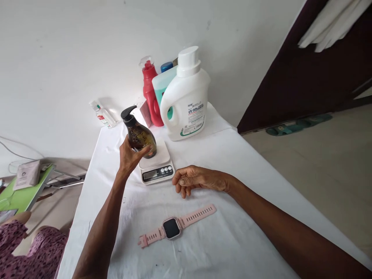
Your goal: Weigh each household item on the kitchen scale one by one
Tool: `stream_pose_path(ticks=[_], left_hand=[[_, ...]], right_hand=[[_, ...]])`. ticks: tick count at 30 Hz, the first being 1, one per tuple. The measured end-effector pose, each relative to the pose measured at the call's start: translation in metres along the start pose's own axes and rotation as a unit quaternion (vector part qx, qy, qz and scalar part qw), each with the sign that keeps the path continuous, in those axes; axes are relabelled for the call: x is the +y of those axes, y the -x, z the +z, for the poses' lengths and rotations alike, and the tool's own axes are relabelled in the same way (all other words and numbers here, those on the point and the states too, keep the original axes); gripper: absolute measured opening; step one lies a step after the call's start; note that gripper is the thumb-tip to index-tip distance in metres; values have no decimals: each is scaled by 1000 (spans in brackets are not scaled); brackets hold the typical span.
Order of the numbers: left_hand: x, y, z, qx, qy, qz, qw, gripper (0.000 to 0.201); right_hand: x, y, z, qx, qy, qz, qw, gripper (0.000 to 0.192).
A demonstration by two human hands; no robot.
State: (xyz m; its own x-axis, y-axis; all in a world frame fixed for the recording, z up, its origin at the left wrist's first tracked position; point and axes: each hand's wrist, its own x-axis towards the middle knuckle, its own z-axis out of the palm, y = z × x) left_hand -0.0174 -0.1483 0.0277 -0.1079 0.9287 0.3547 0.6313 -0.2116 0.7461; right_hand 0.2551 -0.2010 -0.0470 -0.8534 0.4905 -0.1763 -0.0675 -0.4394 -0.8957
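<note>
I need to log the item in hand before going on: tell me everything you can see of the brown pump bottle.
The brown pump bottle is dark amber and see-through, plastic or glass by its look, with a black pump head whose spout points left. A gold pattern or label marks its body. It is tilted, top leaning left, with its base over the platform of the white scale; whether it touches cannot be told. The left hand grips its lower body.

Pump bottle (139, 133): dark brown, translucent, black pump head, rounded body. Tilted, head leaning up and to the left. Held over the scale's platform, whether touching it cannot be told.

Scale (157, 164): small, white, digital; display and buttons along its near edge. Flat on the white-covered table.
</note>
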Motion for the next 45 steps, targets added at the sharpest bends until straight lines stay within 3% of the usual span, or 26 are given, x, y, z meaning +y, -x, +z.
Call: stream_pose_path(ticks=[3,7,13,19,24,29,33,36,40,43,45], left_hand=[[12,5,2,14,0,-3,1000,52],[36,14,13,-22,42,25,999,50],[66,15,64,-125,103,83,983,54],[63,10,115,-165,86,77,980,55],[57,5,125,-142,74,51,986,56],[52,8,128,-156,75,65,983,65],[45,12,109,-135,104,125,977,76],[30,-6,71,-63,88,150,983,62],[-21,-70,8,107,12,80,991,52],[-73,-133,-26,220,-58,-1,974,65],[-102,-172,-41,258,-99,-60,959,81]], right_hand=[[-2,0,0,1,-7,2,1000,50],[-2,0,-1,-4,-8,1,1000,50],[-2,2,-2,-14,1,-10,1000,46],[-1,2,-1,-21,-9,-12,1000,48],[0,2,-1,-16,-13,-15,1000,49],[1,4,-1,-13,-11,-12,1000,47],[4,4,-2,-14,3,-3,1000,47],[5,2,-4,-8,4,13,1000,49],[1,1,-4,-11,8,33,999,50],[2,1,-6,3,-2,47,999,52],[8,-1,-9,5,-16,59,998,57]])
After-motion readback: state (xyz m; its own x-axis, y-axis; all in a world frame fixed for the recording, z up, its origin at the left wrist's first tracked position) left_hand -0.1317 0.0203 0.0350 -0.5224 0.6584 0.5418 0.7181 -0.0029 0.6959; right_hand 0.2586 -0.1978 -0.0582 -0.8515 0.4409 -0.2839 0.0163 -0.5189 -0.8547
